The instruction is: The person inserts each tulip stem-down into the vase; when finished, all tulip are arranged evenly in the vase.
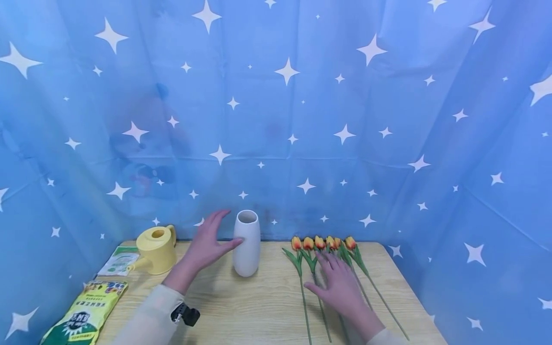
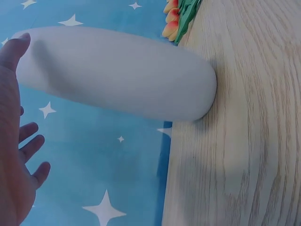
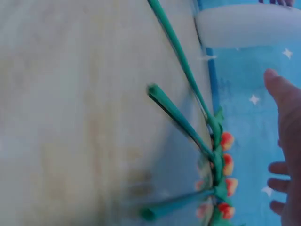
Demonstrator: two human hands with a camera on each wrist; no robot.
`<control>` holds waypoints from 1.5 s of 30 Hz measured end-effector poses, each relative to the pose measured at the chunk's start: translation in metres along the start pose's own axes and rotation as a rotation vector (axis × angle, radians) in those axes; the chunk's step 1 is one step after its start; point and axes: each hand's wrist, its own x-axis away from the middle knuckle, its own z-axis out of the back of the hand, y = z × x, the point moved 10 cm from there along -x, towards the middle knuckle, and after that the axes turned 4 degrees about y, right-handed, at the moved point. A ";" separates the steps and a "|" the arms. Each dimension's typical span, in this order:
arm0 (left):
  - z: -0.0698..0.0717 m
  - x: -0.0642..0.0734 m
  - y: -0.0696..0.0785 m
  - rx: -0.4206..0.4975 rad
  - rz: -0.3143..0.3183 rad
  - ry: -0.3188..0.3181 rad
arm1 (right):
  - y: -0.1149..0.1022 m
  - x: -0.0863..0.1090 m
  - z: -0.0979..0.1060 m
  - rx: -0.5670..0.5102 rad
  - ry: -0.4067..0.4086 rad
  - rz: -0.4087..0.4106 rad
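A white vase [image 1: 247, 249] is found standing upright on the counter [image 1: 267, 306], mouth uppermost; its flat base is judged sufficient to keep it steady unaided. To the left of the vase, the left hand [image 1: 207, 247] is held spread, fingers extended and thumb overlapping the vase's side in the head view; contact cannot be confirmed. The gap between thumb and fingers appears suited to the vase's width.

To the right of the vase, orange-red flowers [image 1: 319, 242] are laid flat in a loose fan, blooms away from the person and stems towards them. This placing is presumably owed to stems too thin to stand alone, and leaves them within reach. The right hand [image 1: 340, 285] is held spread over the stems, nothing being gripped; whether any stem is touched cannot be told.

To the left of the vase, beyond the left hand, a yellow watering can [image 1: 156, 251] is noted, spout directed away from the vase. Farther left of the vase, a white-and-green packet [image 1: 118, 261] and a yellow-and-green bag [image 1: 88, 311] are laid flat, apparently kept aside.
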 end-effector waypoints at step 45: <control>-0.030 -0.007 0.009 0.467 0.092 0.055 | -0.021 0.002 -0.056 -0.383 -0.244 -0.393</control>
